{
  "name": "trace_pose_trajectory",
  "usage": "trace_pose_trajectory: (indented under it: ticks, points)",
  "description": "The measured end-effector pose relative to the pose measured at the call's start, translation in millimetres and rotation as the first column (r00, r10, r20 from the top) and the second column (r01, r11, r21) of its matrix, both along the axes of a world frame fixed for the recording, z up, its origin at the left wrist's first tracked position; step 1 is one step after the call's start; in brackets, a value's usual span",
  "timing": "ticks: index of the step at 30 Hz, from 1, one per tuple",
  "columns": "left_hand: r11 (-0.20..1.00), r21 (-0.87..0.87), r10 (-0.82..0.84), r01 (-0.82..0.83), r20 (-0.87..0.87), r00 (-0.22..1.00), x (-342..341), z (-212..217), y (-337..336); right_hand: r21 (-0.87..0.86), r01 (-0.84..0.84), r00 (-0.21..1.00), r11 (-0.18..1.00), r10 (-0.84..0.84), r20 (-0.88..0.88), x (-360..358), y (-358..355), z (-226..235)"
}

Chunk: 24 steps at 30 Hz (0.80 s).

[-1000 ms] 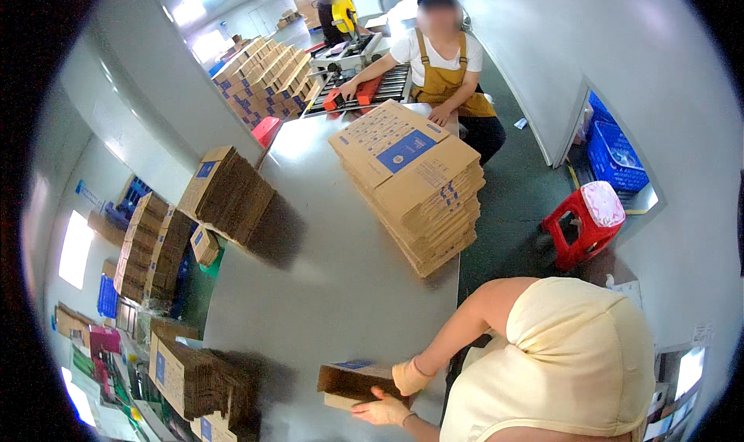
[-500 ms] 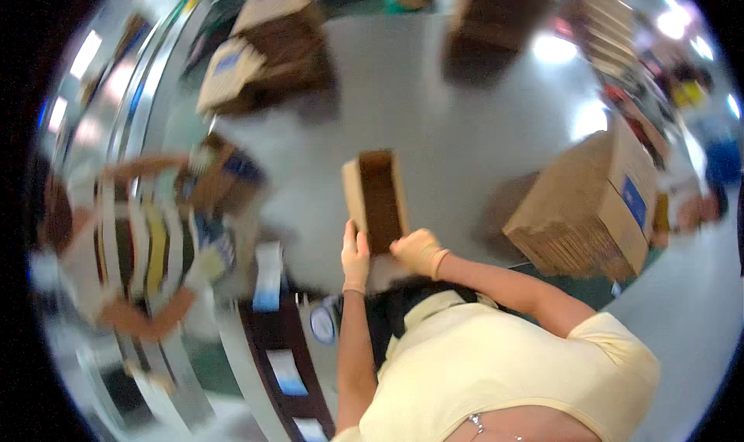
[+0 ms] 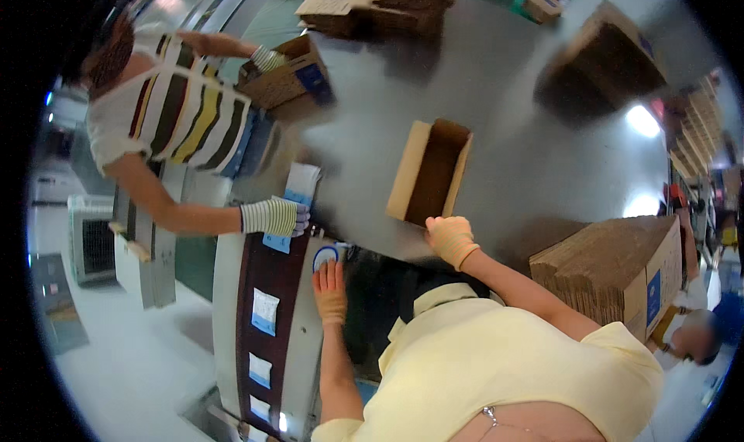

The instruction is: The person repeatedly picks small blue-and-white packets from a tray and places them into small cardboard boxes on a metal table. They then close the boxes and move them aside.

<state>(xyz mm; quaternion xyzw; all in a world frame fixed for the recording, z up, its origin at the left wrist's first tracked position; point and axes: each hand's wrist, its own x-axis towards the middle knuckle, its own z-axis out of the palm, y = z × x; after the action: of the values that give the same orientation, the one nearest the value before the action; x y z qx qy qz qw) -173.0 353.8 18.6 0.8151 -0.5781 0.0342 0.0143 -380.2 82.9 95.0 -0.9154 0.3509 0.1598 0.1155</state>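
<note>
An open, empty-looking cardboard box [image 3: 434, 171] stands on the grey metal table [image 3: 356, 163]. My right hand [image 3: 452, 242], in a light yellowish glove, is closed on its near edge. My left hand [image 3: 331, 291], gloved alike, is off the box and beside the conveyor. Its fingers are stretched out, with the tips over a round, blue-rimmed thing [image 3: 325, 253] that they partly hide. Whether they touch it I cannot tell. White-and-blue packets [image 3: 265, 310] lie in a row on the dark conveyor belt [image 3: 291, 291] to my left.
At the left a co-worker's striped glove [image 3: 275, 217] is on packets at the belt's end; their other hand is in a cardboard box [image 3: 283, 74]. Flattened cartons [image 3: 604, 260] are stacked at the right, with more stacks [image 3: 604, 66] farther back. Another person is at the far right.
My left hand has left the box and moved down and left to the blue-rimmed thing. My right hand still grips the box. The view has shifted, and the co-worker's hand has reached the packets.
</note>
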Motion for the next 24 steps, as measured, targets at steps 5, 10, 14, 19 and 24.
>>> trace_pose_trajectory:
  ticks: [5, 10, 14, 19, 24]
  points:
    - [1.0, 0.013, 0.003, -0.003, 0.036, 0.999, -4.1, -12.4, 1.4, -0.02, -0.015, 0.992, 1.0, 0.017, 0.123, -7.0, -1.8, 21.9]
    - [1.0, -0.003, 0.016, -0.016, -0.094, 0.995, -37.6, 27.9, -62.5, -0.028, -0.021, 0.983, 0.999, 0.025, 0.179, -3.8, 11.0, -6.1]
    - [0.994, -0.059, -0.092, 0.09, -0.027, 0.995, -54.6, 17.2, -107.4, -0.034, -0.171, 0.951, 0.985, 0.174, 0.257, -23.8, 5.3, 11.6]
    - [0.971, -0.088, -0.223, 0.222, 0.0, 0.975, -63.3, 14.9, -130.2, -0.095, -0.102, 0.933, 0.99, 0.129, 0.336, -36.8, 17.5, -9.5]
    - [0.991, -0.074, -0.113, 0.111, -0.023, 0.993, -33.2, 3.5, -86.6, -0.35, -0.057, 0.955, 0.935, 0.153, 0.253, -8.8, 20.5, -15.0]
